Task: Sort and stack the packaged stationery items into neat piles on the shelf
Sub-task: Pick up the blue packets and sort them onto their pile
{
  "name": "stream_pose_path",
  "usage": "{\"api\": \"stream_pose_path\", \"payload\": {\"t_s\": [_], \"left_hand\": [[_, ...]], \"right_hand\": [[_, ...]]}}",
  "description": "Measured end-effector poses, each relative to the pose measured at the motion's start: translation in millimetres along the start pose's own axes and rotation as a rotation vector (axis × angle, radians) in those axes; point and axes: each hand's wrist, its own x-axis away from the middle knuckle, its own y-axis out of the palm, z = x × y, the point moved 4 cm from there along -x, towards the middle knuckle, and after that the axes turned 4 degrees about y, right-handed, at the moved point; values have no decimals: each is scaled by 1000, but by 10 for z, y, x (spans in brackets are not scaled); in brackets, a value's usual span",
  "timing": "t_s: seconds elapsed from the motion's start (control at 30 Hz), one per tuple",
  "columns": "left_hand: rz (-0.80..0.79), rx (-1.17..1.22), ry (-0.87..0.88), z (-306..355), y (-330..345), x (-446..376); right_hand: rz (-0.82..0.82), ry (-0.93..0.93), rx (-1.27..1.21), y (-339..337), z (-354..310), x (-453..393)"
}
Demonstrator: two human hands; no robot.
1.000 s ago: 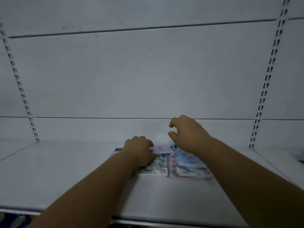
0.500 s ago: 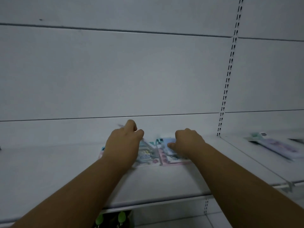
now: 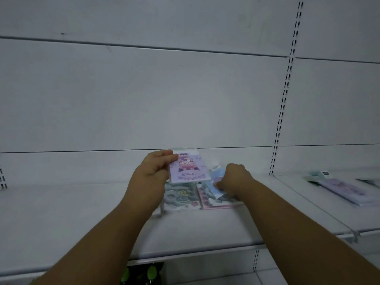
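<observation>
White shelf [image 3: 61,219]: left hand [image 3: 152,171] grips a lilac pack [image 3: 188,168] raised off two flat packs [image 3: 181,197], right hand [image 3: 234,178] pinches a tilted blue pack [image 3: 216,181].

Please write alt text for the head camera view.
Left hand lifts a purple pack above a white shelf; right hand grips a blue pack. Beneath them lie a green pack and a pink pack.
</observation>
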Motion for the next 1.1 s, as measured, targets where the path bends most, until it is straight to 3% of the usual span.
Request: {"api": "stream_pose_path", "payload": {"t_s": [0.1, 0.23, 0.33, 0.5, 0.8, 0.93, 1.1], "left_hand": [[-16, 264, -148, -47, 134, 34], [64, 110, -76, 101, 433, 145], [35, 302, -129, 273, 776, 189], [30, 402, -181, 645, 1615, 189], [-134, 529, -380, 1144, 3600, 185], [-117, 409, -448, 1136, 4100, 16], [-145, 279, -494, 935, 4394, -229]], "right_hand": [[74, -22, -332, -98, 111, 66], [233, 4, -674, -320, 391, 253], [282, 37, -837, -581, 729, 343], [366, 61, -867, -1120, 1588, 529], [479, 109, -748, -2034, 3416, 550], [435, 118, -798, -2204, 3841, 327], [366, 99, -875, -2202, 3923, 26]]}}
